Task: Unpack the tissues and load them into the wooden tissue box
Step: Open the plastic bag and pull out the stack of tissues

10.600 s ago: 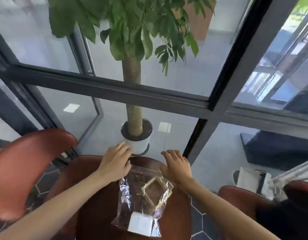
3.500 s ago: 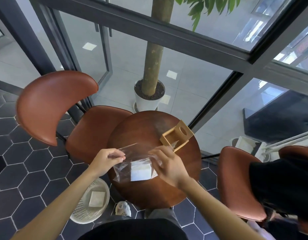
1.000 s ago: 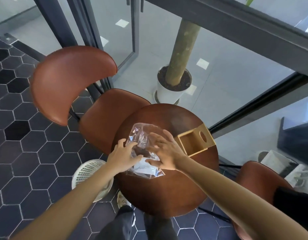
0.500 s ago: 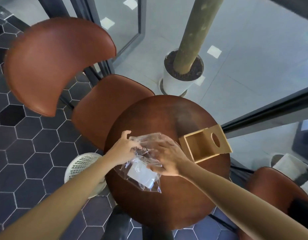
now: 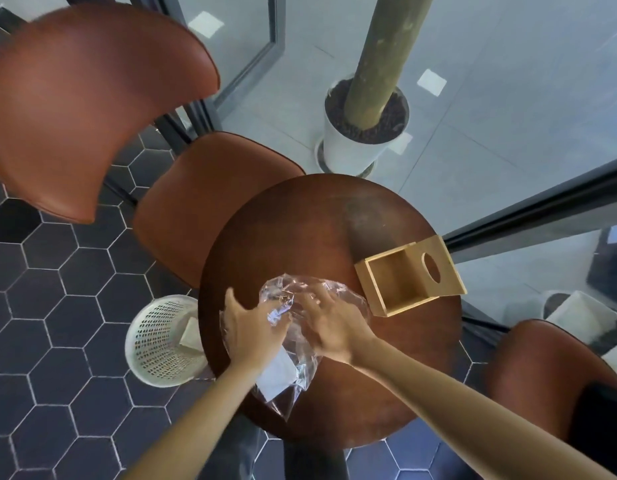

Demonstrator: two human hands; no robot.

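While the clear plastic bag [image 5: 300, 327] is being worked at the lower centre of the frame, the unpacking step is judged to be in hand: the left hand [image 5: 255, 329] is curled onto the bag's crinkled film, and the right hand [image 5: 329, 327] is laid over the bag's upper part, though whether its fingers pinch the film or merely press it cannot be told. The white tissue pack [image 5: 275, 375] is seen inside the bag, just below the left wrist, on the round wooden table [image 5: 334, 220]. The wooden tissue box [image 5: 409, 275] is lying on its side at centre right, open end towards the hands, nothing visible inside it. Next, the bag's mouth probably has to be found and spread so the pack can be drawn out. No brand, label or writing can be read anywhere.
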